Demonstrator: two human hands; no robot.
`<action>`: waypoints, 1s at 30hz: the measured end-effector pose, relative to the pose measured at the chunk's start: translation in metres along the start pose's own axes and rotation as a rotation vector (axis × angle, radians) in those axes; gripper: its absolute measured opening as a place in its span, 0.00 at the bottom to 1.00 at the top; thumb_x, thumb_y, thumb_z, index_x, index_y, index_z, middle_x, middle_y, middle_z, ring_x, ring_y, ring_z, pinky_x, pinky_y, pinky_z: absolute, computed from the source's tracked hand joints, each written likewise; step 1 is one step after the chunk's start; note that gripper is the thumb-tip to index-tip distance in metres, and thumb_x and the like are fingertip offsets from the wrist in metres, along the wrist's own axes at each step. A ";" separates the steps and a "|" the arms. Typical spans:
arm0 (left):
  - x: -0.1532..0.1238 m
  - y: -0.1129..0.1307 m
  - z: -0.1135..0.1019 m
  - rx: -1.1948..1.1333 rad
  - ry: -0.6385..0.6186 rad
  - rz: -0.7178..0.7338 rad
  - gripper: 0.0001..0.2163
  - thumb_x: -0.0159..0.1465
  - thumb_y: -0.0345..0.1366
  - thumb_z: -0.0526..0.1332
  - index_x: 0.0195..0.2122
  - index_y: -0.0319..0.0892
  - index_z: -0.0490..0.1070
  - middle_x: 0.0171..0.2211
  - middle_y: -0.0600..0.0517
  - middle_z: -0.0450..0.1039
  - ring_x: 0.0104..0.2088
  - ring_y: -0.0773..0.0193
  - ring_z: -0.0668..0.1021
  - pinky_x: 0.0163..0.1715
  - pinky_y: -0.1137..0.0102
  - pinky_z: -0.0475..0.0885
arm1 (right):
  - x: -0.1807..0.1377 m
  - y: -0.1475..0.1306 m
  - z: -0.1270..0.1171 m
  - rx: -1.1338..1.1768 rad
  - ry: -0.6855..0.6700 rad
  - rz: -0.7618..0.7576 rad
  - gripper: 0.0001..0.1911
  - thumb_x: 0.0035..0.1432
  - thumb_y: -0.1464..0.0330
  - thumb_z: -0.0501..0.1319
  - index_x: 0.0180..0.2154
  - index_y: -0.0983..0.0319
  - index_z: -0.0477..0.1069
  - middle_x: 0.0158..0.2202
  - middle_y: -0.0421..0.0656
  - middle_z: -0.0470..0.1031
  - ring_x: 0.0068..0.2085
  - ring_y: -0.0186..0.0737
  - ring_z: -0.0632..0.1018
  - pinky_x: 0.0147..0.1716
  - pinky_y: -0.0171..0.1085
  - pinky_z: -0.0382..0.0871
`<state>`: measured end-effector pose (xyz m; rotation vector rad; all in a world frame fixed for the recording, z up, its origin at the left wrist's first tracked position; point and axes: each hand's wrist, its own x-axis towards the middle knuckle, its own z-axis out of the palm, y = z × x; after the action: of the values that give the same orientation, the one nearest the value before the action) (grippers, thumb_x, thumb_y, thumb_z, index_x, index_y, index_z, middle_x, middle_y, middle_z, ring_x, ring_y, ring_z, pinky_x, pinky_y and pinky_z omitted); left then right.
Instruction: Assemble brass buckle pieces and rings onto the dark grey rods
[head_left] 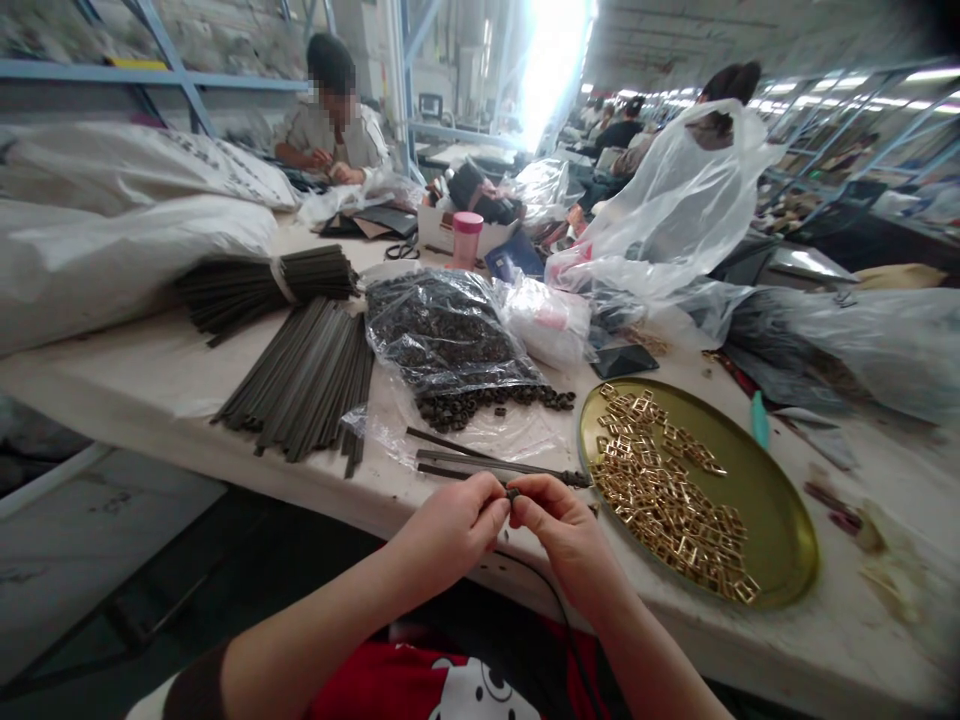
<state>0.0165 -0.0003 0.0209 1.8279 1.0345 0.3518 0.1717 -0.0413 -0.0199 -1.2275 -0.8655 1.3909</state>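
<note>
Progress is judged partial. Left hand (482, 508) and right hand (553, 512) pinch a small dark piece (513, 494) between their fingertips, at the front edge of the worktable (112, 375). A few separate strips (487, 464) lie just behind, right ends apparently fitted. Plenty looks unworked: fanned strips (300, 380), a banded bundle (319, 272), black loops (457, 408) beside a clear bag (457, 325), and gold buckles (675, 515) on a round tray (787, 540). Whether the held piece is finished cannot be told.

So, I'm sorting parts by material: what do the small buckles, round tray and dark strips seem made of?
Small buckles: probably metal, polished gold-toned, judging by their bright glints.
Round tray: likely metal, smooth and gold-coloured, with a soft sheen; coated plastic is possible.
Dark strips: perhaps leather or synthetic; they look flat and fairly matte.
</note>
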 end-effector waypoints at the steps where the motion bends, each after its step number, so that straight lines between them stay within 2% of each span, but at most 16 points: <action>1: -0.003 0.002 -0.002 -0.006 -0.048 -0.017 0.09 0.61 0.36 0.48 0.26 0.42 0.61 0.19 0.59 0.62 0.20 0.70 0.68 0.21 0.76 0.58 | -0.001 0.000 -0.002 0.030 0.027 0.002 0.09 0.46 0.66 0.66 0.33 0.60 0.72 0.26 0.37 0.71 0.28 0.31 0.69 0.32 0.33 0.63; 4: -0.011 0.006 -0.009 0.064 -0.138 -0.048 0.10 0.61 0.36 0.47 0.24 0.42 0.61 0.18 0.59 0.62 0.19 0.69 0.68 0.21 0.76 0.59 | -0.006 0.000 -0.004 0.189 0.094 0.039 0.11 0.43 0.66 0.68 0.32 0.60 0.73 0.25 0.35 0.70 0.26 0.29 0.69 0.31 0.31 0.63; 7: -0.018 0.008 -0.010 0.094 -0.131 -0.036 0.10 0.61 0.37 0.47 0.23 0.42 0.59 0.17 0.58 0.61 0.18 0.69 0.67 0.19 0.76 0.58 | -0.013 0.001 0.004 0.357 0.042 0.102 0.12 0.40 0.67 0.69 0.31 0.60 0.73 0.25 0.36 0.71 0.25 0.29 0.69 0.29 0.32 0.64; 9: -0.022 0.007 -0.008 0.064 -0.153 -0.038 0.10 0.61 0.37 0.46 0.24 0.42 0.59 0.18 0.58 0.62 0.17 0.70 0.67 0.18 0.76 0.59 | -0.018 0.003 0.010 0.408 0.010 0.122 0.12 0.40 0.67 0.69 0.31 0.61 0.73 0.25 0.36 0.71 0.25 0.29 0.70 0.28 0.32 0.64; 12: -0.026 0.005 -0.007 0.035 -0.224 -0.059 0.10 0.61 0.39 0.45 0.27 0.42 0.60 0.19 0.58 0.62 0.17 0.69 0.67 0.18 0.76 0.60 | -0.024 0.003 0.014 0.417 0.038 0.123 0.12 0.40 0.68 0.69 0.30 0.61 0.72 0.24 0.36 0.71 0.23 0.28 0.70 0.26 0.31 0.64; 14: -0.029 0.005 -0.006 0.062 -0.215 -0.047 0.10 0.61 0.39 0.45 0.27 0.42 0.60 0.19 0.58 0.62 0.18 0.68 0.67 0.19 0.76 0.60 | -0.027 0.002 0.014 0.413 0.057 0.106 0.12 0.40 0.68 0.69 0.30 0.62 0.72 0.24 0.36 0.71 0.22 0.28 0.69 0.26 0.31 0.64; 17: -0.029 0.007 -0.004 0.112 -0.142 0.001 0.09 0.60 0.38 0.47 0.25 0.42 0.59 0.19 0.57 0.61 0.20 0.67 0.67 0.20 0.75 0.61 | -0.030 0.004 0.018 0.382 0.014 0.064 0.12 0.41 0.67 0.68 0.30 0.62 0.71 0.25 0.37 0.72 0.24 0.29 0.71 0.28 0.32 0.65; 20: -0.026 0.005 0.000 0.062 -0.165 -0.022 0.09 0.60 0.38 0.46 0.27 0.41 0.60 0.20 0.57 0.62 0.19 0.68 0.66 0.19 0.75 0.61 | -0.030 0.011 0.025 0.268 -0.011 0.005 0.10 0.44 0.66 0.67 0.30 0.63 0.70 0.25 0.37 0.72 0.26 0.31 0.71 0.29 0.32 0.65; 23: -0.020 -0.001 0.003 -0.088 -0.211 -0.100 0.13 0.60 0.42 0.45 0.40 0.39 0.59 0.20 0.58 0.62 0.15 0.70 0.64 0.15 0.76 0.59 | -0.028 0.017 0.030 0.140 -0.008 -0.051 0.10 0.46 0.66 0.66 0.30 0.63 0.69 0.24 0.37 0.71 0.26 0.31 0.71 0.29 0.32 0.65; 25: -0.013 -0.004 0.003 -0.177 -0.184 -0.089 0.18 0.60 0.45 0.46 0.47 0.39 0.56 0.22 0.57 0.64 0.16 0.70 0.64 0.15 0.76 0.58 | -0.025 0.014 0.029 0.072 -0.121 -0.080 0.10 0.48 0.65 0.63 0.33 0.62 0.68 0.25 0.37 0.71 0.28 0.33 0.72 0.30 0.33 0.65; 26: -0.009 -0.005 0.002 -0.204 -0.167 -0.064 0.18 0.60 0.46 0.47 0.47 0.40 0.57 0.23 0.56 0.64 0.18 0.70 0.64 0.16 0.76 0.58 | -0.022 0.010 0.024 -0.002 -0.203 -0.093 0.10 0.50 0.65 0.62 0.34 0.61 0.68 0.26 0.37 0.71 0.28 0.34 0.73 0.30 0.34 0.66; 28: -0.001 -0.008 -0.002 -0.226 -0.153 -0.022 0.16 0.60 0.46 0.48 0.41 0.40 0.62 0.24 0.56 0.63 0.20 0.70 0.63 0.18 0.77 0.58 | -0.011 -0.002 0.006 -0.264 -0.329 -0.120 0.09 0.51 0.66 0.60 0.35 0.61 0.69 0.28 0.39 0.72 0.31 0.36 0.73 0.31 0.35 0.66; 29: 0.004 -0.010 -0.004 -0.233 -0.154 -0.021 0.15 0.60 0.46 0.48 0.37 0.40 0.64 0.22 0.57 0.61 0.20 0.71 0.62 0.18 0.77 0.56 | -0.002 -0.009 -0.008 -0.465 -0.313 -0.137 0.07 0.51 0.66 0.60 0.34 0.61 0.71 0.29 0.40 0.73 0.32 0.36 0.73 0.32 0.35 0.66; 30: 0.008 -0.013 -0.006 -0.244 -0.157 -0.038 0.16 0.60 0.48 0.47 0.33 0.40 0.64 0.19 0.59 0.56 0.19 0.71 0.60 0.17 0.77 0.54 | 0.010 -0.016 -0.026 -0.646 -0.232 -0.163 0.06 0.52 0.66 0.59 0.33 0.61 0.71 0.30 0.40 0.73 0.33 0.37 0.73 0.34 0.35 0.66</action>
<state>0.0110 0.0116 0.0116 1.5880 0.8769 0.2932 0.2012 -0.0315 -0.0124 -1.4385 -1.6263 1.1681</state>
